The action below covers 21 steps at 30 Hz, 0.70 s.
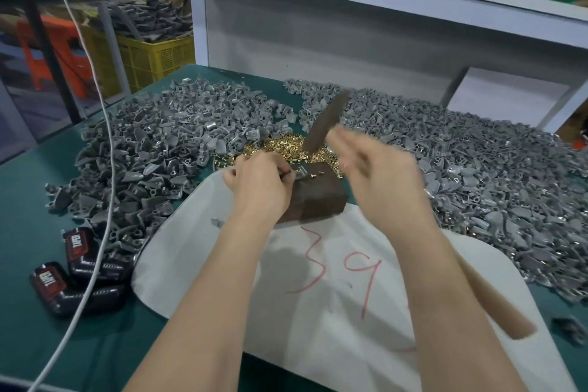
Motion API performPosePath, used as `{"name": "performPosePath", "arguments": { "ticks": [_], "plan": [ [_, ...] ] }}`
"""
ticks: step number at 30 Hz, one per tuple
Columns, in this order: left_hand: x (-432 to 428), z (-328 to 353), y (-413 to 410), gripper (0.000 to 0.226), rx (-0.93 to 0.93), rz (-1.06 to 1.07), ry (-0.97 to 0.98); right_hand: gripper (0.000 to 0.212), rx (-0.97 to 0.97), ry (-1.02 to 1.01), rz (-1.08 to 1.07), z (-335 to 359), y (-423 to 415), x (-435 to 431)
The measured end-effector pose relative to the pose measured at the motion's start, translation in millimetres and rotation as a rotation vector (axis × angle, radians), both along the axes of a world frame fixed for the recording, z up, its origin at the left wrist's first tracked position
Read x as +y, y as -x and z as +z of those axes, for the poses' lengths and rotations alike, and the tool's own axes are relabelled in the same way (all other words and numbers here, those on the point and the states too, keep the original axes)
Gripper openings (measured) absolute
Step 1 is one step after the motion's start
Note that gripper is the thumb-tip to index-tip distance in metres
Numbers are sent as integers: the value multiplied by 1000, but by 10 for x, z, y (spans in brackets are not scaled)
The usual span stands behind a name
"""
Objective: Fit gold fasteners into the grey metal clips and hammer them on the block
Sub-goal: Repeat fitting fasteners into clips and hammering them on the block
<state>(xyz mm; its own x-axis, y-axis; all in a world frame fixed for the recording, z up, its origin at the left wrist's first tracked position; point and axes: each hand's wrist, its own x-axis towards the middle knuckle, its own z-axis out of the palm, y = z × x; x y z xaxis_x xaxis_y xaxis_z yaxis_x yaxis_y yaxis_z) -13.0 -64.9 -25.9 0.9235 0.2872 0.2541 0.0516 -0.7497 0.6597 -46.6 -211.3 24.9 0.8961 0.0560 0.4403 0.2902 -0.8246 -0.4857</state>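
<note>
While the left hand (257,181) pinches a clip (300,172) on the block (318,194), near its 10 o'clock corner, the right hand (378,175) (blurred, fingers seemingly wrapped round the handle) holds the hammer (324,119) raised toward 12 o'clock. This looks like the hammering step: the next blow must land on the clip's fastener, clear of the pinching fingertips. Loose fasteners (286,145) lie at 12, clip heaps (152,143) crowd 9 and 3, and the only open room is the white sheet (334,280) at 6.
</note>
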Motion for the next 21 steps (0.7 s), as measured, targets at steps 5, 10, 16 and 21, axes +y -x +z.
{"name": "performPosePath", "arguments": {
  "ticks": [5,10,16,21],
  "plan": [
    [12,0,-3,8,1,3,-36,40,-22,32,-17,-32,-16,5],
    [-4,-11,-7,10,-10,11,-40,42,103,150,22,-88,-28,34],
    [-13,-21,-29,10,-24,12,-29,42,-102,-118,66,-28,-36,40],
    [-15,-11,-10,10,-10,12,-42,40,32,92,-25,-108,-40,48]
  ]
}}
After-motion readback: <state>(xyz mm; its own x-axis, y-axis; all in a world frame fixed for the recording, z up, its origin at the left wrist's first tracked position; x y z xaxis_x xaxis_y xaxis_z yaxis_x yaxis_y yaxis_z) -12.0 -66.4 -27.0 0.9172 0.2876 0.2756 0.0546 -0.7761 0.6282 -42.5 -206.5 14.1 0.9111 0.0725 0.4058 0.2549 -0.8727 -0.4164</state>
